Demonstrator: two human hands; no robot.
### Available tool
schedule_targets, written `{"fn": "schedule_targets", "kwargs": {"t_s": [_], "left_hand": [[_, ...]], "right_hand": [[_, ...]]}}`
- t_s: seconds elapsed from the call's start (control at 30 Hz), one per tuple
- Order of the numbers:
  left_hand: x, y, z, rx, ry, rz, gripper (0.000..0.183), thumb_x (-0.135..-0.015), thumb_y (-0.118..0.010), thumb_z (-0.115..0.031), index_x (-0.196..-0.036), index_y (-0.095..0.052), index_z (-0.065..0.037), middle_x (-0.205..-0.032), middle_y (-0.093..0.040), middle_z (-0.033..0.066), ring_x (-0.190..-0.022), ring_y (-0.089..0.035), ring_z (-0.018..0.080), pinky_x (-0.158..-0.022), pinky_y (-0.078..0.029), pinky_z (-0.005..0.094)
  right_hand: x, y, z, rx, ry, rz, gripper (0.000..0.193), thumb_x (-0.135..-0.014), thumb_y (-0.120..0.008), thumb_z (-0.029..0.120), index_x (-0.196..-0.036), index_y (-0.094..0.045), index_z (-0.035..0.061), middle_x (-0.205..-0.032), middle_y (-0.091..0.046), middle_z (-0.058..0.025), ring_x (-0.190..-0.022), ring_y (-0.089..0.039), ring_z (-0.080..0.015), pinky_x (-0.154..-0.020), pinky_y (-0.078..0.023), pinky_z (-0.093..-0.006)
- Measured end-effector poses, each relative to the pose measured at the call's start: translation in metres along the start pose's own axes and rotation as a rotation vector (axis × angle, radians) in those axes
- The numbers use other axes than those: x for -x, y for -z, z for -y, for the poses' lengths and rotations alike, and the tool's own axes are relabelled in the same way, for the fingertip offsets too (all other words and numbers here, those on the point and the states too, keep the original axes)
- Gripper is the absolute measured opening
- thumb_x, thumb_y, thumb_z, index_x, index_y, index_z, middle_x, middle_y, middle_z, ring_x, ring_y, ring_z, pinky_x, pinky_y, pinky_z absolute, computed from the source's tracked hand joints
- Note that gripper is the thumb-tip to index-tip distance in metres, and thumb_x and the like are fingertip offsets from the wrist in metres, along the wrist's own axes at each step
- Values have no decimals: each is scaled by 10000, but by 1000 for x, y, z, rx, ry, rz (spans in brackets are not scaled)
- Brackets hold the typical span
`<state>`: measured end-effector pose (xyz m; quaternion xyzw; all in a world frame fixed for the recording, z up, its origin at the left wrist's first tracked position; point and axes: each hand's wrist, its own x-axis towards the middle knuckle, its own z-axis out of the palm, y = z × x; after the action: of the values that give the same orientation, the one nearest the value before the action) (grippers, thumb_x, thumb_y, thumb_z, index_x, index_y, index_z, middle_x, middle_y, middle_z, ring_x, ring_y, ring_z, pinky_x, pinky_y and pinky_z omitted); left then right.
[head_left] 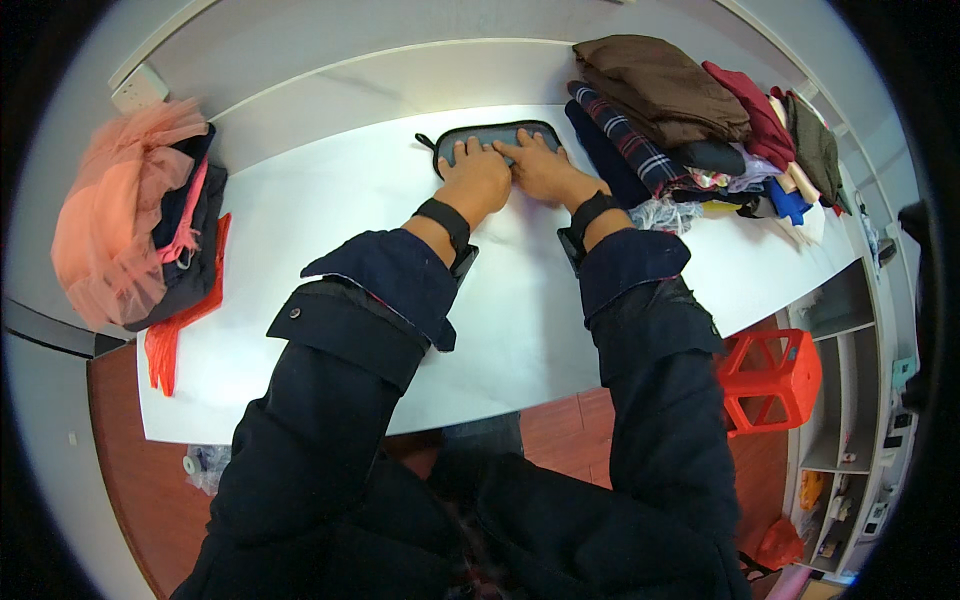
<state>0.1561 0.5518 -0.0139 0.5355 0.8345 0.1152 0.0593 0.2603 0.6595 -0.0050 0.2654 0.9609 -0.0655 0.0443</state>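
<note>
A flat grey pouch (500,132) with rounded corners and black edging lies on the white table, near its back edge. A small black loop sticks out from its left corner. Both my hands rest palm down on it. The fingers of my left hand (475,180) are spread over the pouch's left and middle part. My right hand (541,170) lies flat over the right part, its fingers apart and its thumb side close against my left hand. Much of the pouch's front side is hidden under my hands. Black bands circle both wrists.
Folded clothes, with a brown garment (660,85) on top, are heaped at the back right. Peach tulle (110,215) and dark cloth lie at the left, beside a red strip (185,325). A red stool (775,375) and a shelf unit (850,400) stand at the right.
</note>
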Motion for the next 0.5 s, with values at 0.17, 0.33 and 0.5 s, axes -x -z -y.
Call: {"fn": "schedule_targets", "kwargs": {"t_s": [0.17, 0.33, 0.5], "left_hand": [[-48, -2, -1, 34, 69, 64, 625, -998, -550, -230, -1547, -425, 40, -1654, -321, 217, -1527, -289, 429, -1203, -211, 693], [-61, -5, 0, 19, 66, 64, 627, -995, -553, -231, -1552, -427, 28, -1669, -308, 210, -1546, -266, 421, -1205, -203, 695], [-45, -6, -5, -46, 76, -1, 537, -962, -622, -251, -1462, -545, -70, -1574, -441, 133, -1504, -376, 382, -1160, -347, 669]], "right_hand": [[-55, -3, -30, 2, 21, -27, 587, -1044, -514, 280, -1616, -382, 291, -1544, -412, -201, -1484, -346, -485, -1117, -366, -706], [-70, -4, -38, -7, 22, -34, 580, -1047, -522, 313, -1612, -391, 300, -1621, -354, -196, -1495, -338, -472, -1134, -347, -708], [-43, 2, -26, -4, -43, 29, 587, -1065, -506, 359, -1631, -357, 311, -1663, -298, -203, -1548, -268, -459, -1173, -319, -688]]}}
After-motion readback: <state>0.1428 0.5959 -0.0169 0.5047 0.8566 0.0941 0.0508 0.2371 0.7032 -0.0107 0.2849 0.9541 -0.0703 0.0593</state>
